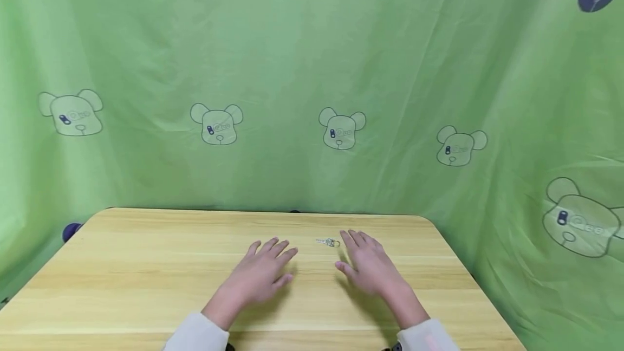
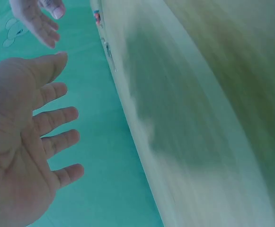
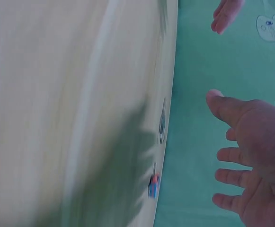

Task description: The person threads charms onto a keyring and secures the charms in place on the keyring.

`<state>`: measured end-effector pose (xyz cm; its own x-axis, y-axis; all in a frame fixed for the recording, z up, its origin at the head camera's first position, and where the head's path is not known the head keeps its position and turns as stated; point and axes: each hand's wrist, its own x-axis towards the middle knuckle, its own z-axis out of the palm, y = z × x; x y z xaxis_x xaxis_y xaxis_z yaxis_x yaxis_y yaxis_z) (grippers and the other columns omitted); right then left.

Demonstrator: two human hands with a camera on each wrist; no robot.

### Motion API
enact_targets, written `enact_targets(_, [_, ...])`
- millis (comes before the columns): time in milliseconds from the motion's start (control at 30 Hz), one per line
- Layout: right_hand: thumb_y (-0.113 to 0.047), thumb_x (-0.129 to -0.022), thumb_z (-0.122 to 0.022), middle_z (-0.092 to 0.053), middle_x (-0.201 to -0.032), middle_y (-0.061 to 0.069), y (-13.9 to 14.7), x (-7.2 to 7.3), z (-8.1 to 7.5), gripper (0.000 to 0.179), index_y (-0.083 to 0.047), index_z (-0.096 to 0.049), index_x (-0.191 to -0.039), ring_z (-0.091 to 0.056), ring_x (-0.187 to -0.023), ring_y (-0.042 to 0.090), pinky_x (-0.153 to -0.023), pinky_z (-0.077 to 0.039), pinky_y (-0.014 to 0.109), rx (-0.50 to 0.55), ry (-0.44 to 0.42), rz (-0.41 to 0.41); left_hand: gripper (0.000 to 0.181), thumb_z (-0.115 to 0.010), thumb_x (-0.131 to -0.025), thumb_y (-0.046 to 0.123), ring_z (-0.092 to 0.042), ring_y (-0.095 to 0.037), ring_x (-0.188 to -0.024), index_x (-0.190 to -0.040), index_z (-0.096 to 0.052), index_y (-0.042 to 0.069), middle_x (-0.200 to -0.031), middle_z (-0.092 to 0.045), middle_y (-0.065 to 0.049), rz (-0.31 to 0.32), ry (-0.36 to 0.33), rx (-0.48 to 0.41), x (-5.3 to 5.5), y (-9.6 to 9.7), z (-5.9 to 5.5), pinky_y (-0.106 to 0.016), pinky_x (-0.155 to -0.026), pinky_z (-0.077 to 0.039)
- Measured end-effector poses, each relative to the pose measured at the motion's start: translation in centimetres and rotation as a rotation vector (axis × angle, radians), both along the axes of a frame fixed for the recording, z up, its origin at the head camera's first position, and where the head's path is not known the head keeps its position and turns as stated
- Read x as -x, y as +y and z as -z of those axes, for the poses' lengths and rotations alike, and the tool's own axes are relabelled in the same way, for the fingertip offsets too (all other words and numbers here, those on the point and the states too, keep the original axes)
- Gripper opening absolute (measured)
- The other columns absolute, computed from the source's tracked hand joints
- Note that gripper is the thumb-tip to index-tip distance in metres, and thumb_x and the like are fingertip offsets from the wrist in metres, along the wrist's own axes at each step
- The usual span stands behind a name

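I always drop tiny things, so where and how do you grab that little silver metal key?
Probably pinch the wide head of the silver metal key, from above and right: it lies flat, thin blade pointing left, head and round metal ring toward the right hand.

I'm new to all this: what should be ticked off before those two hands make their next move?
1. Left hand free: ok, it holds nothing, fingers spread.
2. Right hand free: ok, it holds nothing either.
3. Both hands off the table: ok, the wrist views show them raised above it.
4. Key in sight: ok, it lies on the table with its ring, nearer the right hand.
5. Red-and-blue thing visible from the head camera: not ok, it shows only in the wrist views.
6. What that thing is: cannot tell, too small and blurred.
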<state>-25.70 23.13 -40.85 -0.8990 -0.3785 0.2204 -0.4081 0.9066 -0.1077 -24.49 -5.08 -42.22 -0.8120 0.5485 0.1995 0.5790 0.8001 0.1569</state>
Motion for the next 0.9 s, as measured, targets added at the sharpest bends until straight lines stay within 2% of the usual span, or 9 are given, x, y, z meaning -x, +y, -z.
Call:
enact_targets(233, [-0.030,-0.097,-0.071,-0.047,-0.149,0.030,2.2,1.2,-0.4,0.071,0.006,-0.042,-0.151,-0.042,-0.139,0.050,-0.113,-0.033,0.064,-0.010,0.021,-0.004,0.053,-0.060,-0.103,0.038,-0.043,-0.032,-0.144,-0.151,-0.050,0.017,-0.154,-0.050,-0.008,0.054,0.030,0.027,1.9,2.2,0.1,-0.058,-0.116,-0.032])
enact_targets(400, [-0.024,-0.096,-0.073,-0.048,-0.148,0.030,3.1,2.0,-0.4,0.067,0.006,-0.045,-0.149,-0.044,-0.137,0.050,-0.111,-0.035,0.065,-0.034,-0.015,0.013,0.052,-0.060,-0.103,0.038,-0.044,-0.029,-0.143,-0.151,-0.050,0.018,-0.153,-0.051,-0.007,0.077,0.023,0.068,3.0,3.8,0.1,-0.057,-0.115,-0.035])
enact_targets(600, [-0.023,-0.095,-0.074,-0.050,-0.146,0.029,3.6,3.0,0.2,0.065,0.005,-0.047,-0.148,-0.048,-0.134,0.048,-0.108,-0.039,0.064,-0.051,-0.049,0.028,0.051,-0.059,-0.104,0.038,-0.046,-0.025,-0.142,-0.151,-0.050,0.019,-0.152,-0.052,-0.005,0.096,0.015,0.096,3.8,5.5,0.2,-0.053,-0.113,-0.038])
enact_targets(733, [-0.022,-0.096,-0.073,-0.052,-0.144,0.029,3.7,3.8,0.7,0.063,0.005,-0.049,-0.146,-0.049,-0.132,0.048,-0.107,-0.041,0.065,-0.048,-0.075,0.027,0.052,-0.058,-0.104,0.039,-0.045,-0.024,-0.142,-0.152,-0.049,0.020,-0.153,-0.051,-0.004,0.105,-0.003,0.126,4.4,6.5,0.5,-0.053,-0.115,-0.037])
enact_targets(900, [-0.021,-0.096,-0.073,-0.057,-0.138,0.028,4.2,4.9,1.6,0.056,0.004,-0.053,-0.143,-0.053,-0.128,0.046,-0.106,-0.043,0.063,-0.048,-0.084,0.018,0.054,-0.059,-0.103,0.040,-0.046,-0.024,-0.141,-0.152,-0.049,0.020,-0.153,-0.051,-0.003,0.116,0.005,0.159,5.1,7.8,0.4,-0.053,-0.115,-0.037])
